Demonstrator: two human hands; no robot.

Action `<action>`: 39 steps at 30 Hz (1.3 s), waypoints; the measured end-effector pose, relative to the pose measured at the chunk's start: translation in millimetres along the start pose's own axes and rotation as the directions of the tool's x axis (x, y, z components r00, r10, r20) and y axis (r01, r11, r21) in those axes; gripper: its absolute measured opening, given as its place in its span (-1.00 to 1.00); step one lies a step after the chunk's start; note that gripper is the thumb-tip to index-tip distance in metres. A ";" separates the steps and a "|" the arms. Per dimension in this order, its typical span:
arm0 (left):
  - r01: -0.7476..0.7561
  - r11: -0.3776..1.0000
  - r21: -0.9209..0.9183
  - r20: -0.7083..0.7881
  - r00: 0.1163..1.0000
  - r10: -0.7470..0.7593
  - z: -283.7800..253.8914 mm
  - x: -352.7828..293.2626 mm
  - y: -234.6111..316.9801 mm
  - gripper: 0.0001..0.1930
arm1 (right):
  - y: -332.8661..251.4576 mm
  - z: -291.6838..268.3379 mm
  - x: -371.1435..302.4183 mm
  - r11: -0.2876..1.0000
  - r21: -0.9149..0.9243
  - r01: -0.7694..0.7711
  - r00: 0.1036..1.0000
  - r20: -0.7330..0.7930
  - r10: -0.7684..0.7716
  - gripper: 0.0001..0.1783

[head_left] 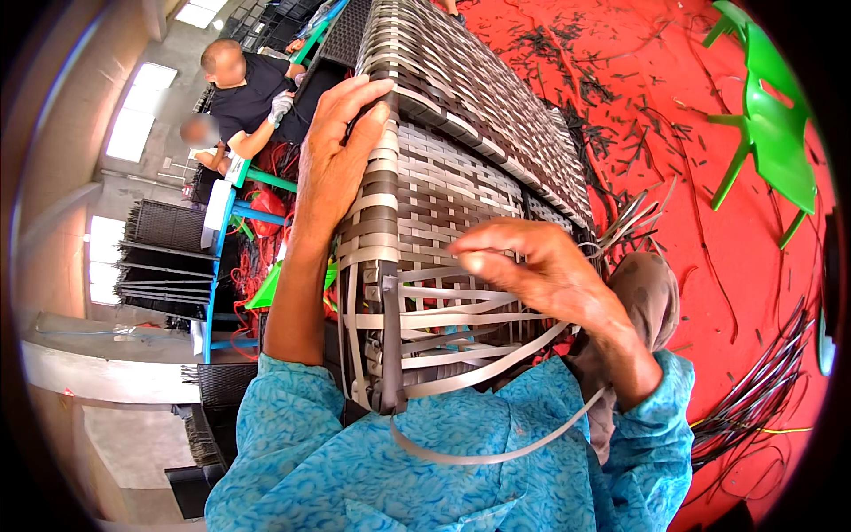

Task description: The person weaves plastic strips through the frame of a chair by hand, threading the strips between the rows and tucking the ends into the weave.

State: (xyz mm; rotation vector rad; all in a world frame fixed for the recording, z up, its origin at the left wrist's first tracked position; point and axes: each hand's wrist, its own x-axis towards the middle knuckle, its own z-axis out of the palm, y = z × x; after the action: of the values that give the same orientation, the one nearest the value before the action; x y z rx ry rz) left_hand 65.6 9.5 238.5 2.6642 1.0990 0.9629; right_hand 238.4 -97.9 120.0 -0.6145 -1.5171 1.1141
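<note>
A piece of wicker furniture [443, 177], woven from flat brown, grey and cream plastic strips, stands tilted before me. Its near end is only partly woven; loose crosswise strips [479, 353] leave gaps beside a dark corner post [390, 341]. My left hand [335, 146] rests along the left edge of the weave, fingers stretched out with their tips on the corner. Over the near face, my right hand [541, 266] bends its fingers and thumb together just above the topmost loose strip. What lies between those fingertips is hidden. One long strip [501, 458] loops across my blue sleeve and lap.
Strip ends [634, 217] fan out at the right of the wicker piece. A green plastic chair [771, 120] and a bundle of dark strips [753, 399] lie on the red floor covering [683, 275], among scattered scraps. Two people [253, 93] are at the upper left, near blue racking [213, 301].
</note>
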 end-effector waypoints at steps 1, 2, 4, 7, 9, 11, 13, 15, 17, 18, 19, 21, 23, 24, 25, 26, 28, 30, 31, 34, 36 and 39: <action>-0.031 0.999 -0.010 0.001 1.000 0.031 1.5 0.5 -6.6 -0.73 | -0.5 7.8 4.7 0.997 0.070 -0.012 0.999 0.041 0.009 -0.74; -0.054 0.999 -0.001 -0.005 0.999 0.054 1.3 -0.9 -9.3 -0.73 | 1.6 16.4 10.7 0.989 0.143 -0.025 0.996 0.087 0.013 -0.72; -0.067 0.998 -0.010 -0.023 0.998 0.066 3.0 -2.1 -13.7 -0.73 | -0.7 26.2 19.0 0.959 0.260 -0.117 0.980 0.187 0.069 -0.66; -0.051 0.999 -0.007 -0.032 0.998 0.051 2.2 -6.0 -15.1 -0.71 | -0.2 34.8 27.4 0.907 0.332 -0.260 0.940 0.301 0.159 -0.67; -0.050 0.999 -0.003 -0.038 0.998 0.050 1.5 -7.9 -15.1 -0.70 | 4.3 40.3 30.0 0.858 0.406 -0.315 0.928 0.323 0.188 -0.71; -0.053 0.998 -0.021 -0.045 0.998 0.052 2.2 -9.9 -16.8 -0.69 | 7.9 37.8 33.5 0.852 0.412 -0.324 0.924 0.332 0.191 -0.73; -0.056 0.998 -0.025 -0.053 0.997 0.054 2.6 -12.0 -20.4 -0.67 | 2.6 31.5 37.6 0.867 0.369 -0.334 0.918 0.335 0.211 -0.77; -0.058 0.998 -0.034 -0.062 0.997 0.056 0.9 -14.0 -23.7 -0.67 | -4.8 23.7 37.9 0.898 0.275 -0.343 0.912 0.326 0.249 -0.76; -0.063 0.998 -0.021 -0.067 0.996 0.061 1.1 -16.8 -26.2 -0.66 | -13.1 11.6 34.8 0.923 0.146 -0.357 0.910 0.279 0.308 -0.75; -0.060 0.998 -0.024 -0.074 0.996 0.058 0.3 -17.7 -25.7 -0.66 | -17.2 9.3 33.9 0.898 0.168 -0.407 0.895 0.272 0.354 -0.76; -0.030 0.999 -0.017 -0.063 0.998 0.029 -1.2 -18.0 -24.0 -0.68 | -18.9 9.1 35.3 0.904 0.132 -0.406 0.892 0.275 0.360 -0.76; -0.010 1.000 -0.026 -0.054 0.999 0.008 -1.5 -18.4 -19.8 -0.69 | -28.4 8.1 35.2 0.909 0.085 -0.407 0.889 0.264 0.373 -0.76; -0.002 0.999 -0.036 -0.081 0.997 -0.001 -2.7 -20.0 -16.7 -0.74 | -47.4 7.6 35.4 0.854 0.132 -0.503 0.851 0.247 0.463 -0.74; -0.005 0.999 -0.042 -0.085 0.996 0.002 -3.7 -20.3 -15.9 -0.74 | -56.0 6.6 36.5 0.855 0.126 -0.504 0.851 0.243 0.466 -0.74; -0.051 0.997 -0.062 -0.100 0.994 0.045 -5.2 -20.4 -14.9 -0.77 | -64.5 5.5 38.1 0.869 0.062 -0.490 0.858 0.208 0.469 -0.72; -0.101 0.991 -0.083 -0.114 0.989 0.091 -5.4 -19.0 -13.0 -0.80 | -69.5 4.0 38.8 0.879 -0.003 -0.477 0.866 0.167 0.471 -0.71; -0.164 0.980 -0.111 -0.035 0.986 0.161 -12.4 -19.8 -0.3 -0.84 | -75.8 3.6 40.7 0.894 -0.044 -0.445 0.886 0.119 0.447 -0.67; -0.183 0.897 -0.403 0.135 0.957 0.256 -28.0 -28.0 10.6 -0.84 | -92.8 5.4 46.0 0.871 -0.259 -0.416 0.891 0.075 0.448 -0.65; -0.115 0.880 -0.460 0.236 0.940 0.246 -36.2 -31.5 20.7 -0.84 | -100.3 6.6 49.0 0.902 -0.207 -0.379 0.916 0.050 0.397 -0.63; -0.150 0.906 -0.396 0.408 0.855 0.320 -46.1 -34.8 36.3 -0.82 | -106.9 -4.7 54.7 0.904 -0.222 -0.365 0.916 0.090 0.391 -0.70; -0.152 0.875 -0.460 0.394 0.848 0.354 -47.7 -35.3 36.0 -0.83 | -111.8 -5.6 55.5 0.940 -0.182 -0.289 0.941 0.125 0.314 -0.78; 0.071 0.798 -0.599 0.470 0.838 0.279 -47.6 -32.4 37.3 -0.87 | -127.9 -17.5 50.4 0.957 -0.235 -0.170 0.972 0.120 0.202 -0.86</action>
State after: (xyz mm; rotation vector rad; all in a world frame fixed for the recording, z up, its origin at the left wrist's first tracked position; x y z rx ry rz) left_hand 42.4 -46.0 271.4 2.2388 0.4135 0.3999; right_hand 265.3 -103.7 255.8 -0.8622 -1.7517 1.1587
